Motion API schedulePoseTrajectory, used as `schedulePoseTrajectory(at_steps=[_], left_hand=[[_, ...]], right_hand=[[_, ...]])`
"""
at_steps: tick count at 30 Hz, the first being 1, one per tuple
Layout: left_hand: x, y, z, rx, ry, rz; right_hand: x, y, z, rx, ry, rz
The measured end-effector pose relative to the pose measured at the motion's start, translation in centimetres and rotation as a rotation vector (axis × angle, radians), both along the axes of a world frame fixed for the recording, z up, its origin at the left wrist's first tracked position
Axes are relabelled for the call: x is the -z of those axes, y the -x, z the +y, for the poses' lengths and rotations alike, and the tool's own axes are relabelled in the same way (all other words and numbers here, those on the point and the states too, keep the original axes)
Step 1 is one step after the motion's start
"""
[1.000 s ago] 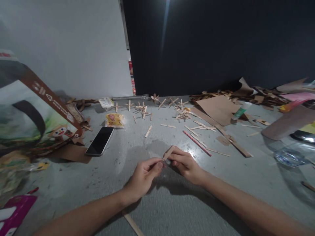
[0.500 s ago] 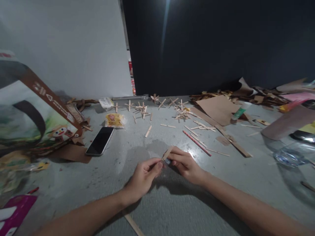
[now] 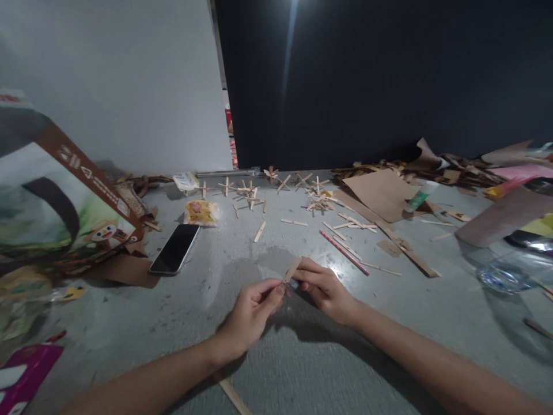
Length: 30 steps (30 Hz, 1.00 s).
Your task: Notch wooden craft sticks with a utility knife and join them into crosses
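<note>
Above the middle of the grey table, a short flat wooden stick [image 3: 292,270] is tilted between my hands. My left hand [image 3: 254,311] is closed, pinching the stick's lower end between thumb and fingers. My right hand [image 3: 324,288] is closed as well, with its fingers around a small greyish-blue object [image 3: 294,283] whose kind I cannot make out; it lies right against the stick. Beyond my hands, a loose stick [image 3: 260,231] and another stick [image 3: 294,222] lie flat. Further back are several small crossed-stick pieces [image 3: 319,202].
A phone [image 3: 176,248] and a yellow packet [image 3: 201,212] lie at left, near a printed bag [image 3: 82,190]. On the right are a red striped stick [image 3: 344,252], cardboard [image 3: 378,193], a glue tube [image 3: 420,196] and a clear plastic container [image 3: 507,274]. A dark panel [image 3: 389,80] rises behind.
Both hands keep nearly the same place and grip on the stick. The view has shifted very slightly; the things on the table have not visibly moved.
</note>
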<state>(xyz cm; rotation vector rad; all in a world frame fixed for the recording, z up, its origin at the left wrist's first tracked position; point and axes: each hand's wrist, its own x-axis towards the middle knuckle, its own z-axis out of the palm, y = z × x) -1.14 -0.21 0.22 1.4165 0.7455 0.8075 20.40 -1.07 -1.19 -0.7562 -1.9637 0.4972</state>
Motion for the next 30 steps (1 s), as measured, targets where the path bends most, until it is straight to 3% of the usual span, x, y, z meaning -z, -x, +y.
schedulePoseTrajectory(at_steps=[12, 30], left_hand=[[0.25, 0.05, 0.09, 0.013, 0.018, 0.023], [-0.12, -0.12, -0.06, -0.022, -0.054, 0.001]], right_hand=[[0.12, 0.07, 0.05, 0.037, -0.028, -0.020], [-0.12, -0.02, -0.13, -0.017, -0.003, 0.021]])
